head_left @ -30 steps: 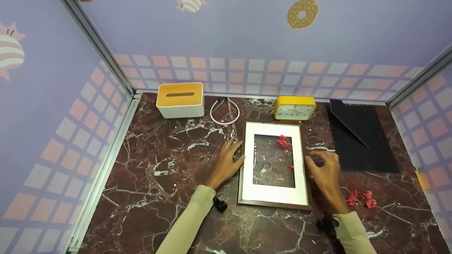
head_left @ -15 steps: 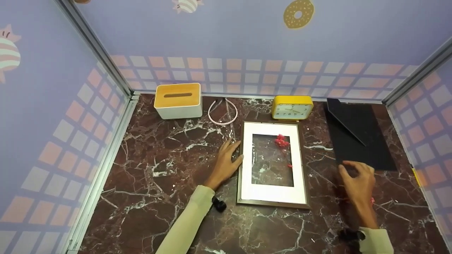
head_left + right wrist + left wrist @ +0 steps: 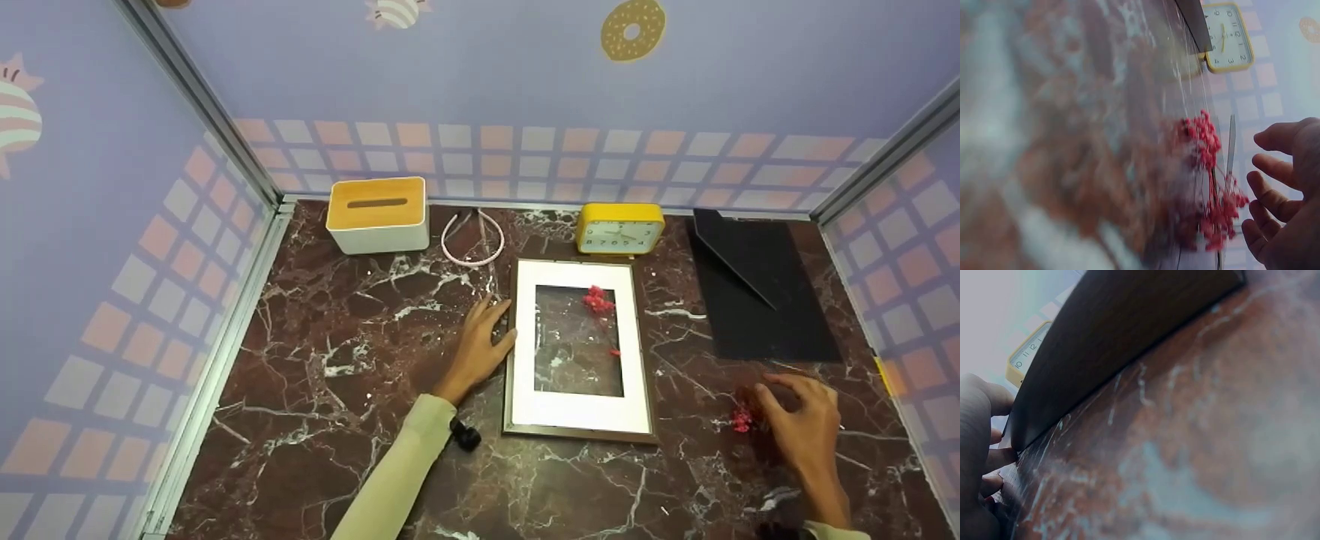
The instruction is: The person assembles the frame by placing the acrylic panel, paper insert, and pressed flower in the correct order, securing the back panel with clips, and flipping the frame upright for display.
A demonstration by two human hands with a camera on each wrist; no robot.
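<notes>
A picture frame [image 3: 523, 405] with a white mat lies flat in the middle of the table in the head view. One red dried flower sprig [image 3: 598, 300] shows at the upper right of its window. My left hand [image 3: 478, 349] touches the frame's left edge with thumb and fingers. To the right, my right hand [image 3: 806, 420] hangs above loose red flowers [image 3: 741, 420] and partly hides them. In the right wrist view, its loosely bent fingers [image 3: 1275, 169] are apart from the red flower clusters [image 3: 1206, 138] and hold nothing.
A black backing board [image 3: 780, 322] with a stand flap lies right of the frame. Behind stand a yellow clock [image 3: 621, 229], a pink headband [image 3: 475, 262] and a tissue box [image 3: 382, 217]. Patterned walls [image 3: 480, 67] enclose the marble table [image 3: 360, 315].
My right hand has left the frame's right edge and moved right and nearer, over the loose flowers. My left hand has stayed at the frame's left edge.
</notes>
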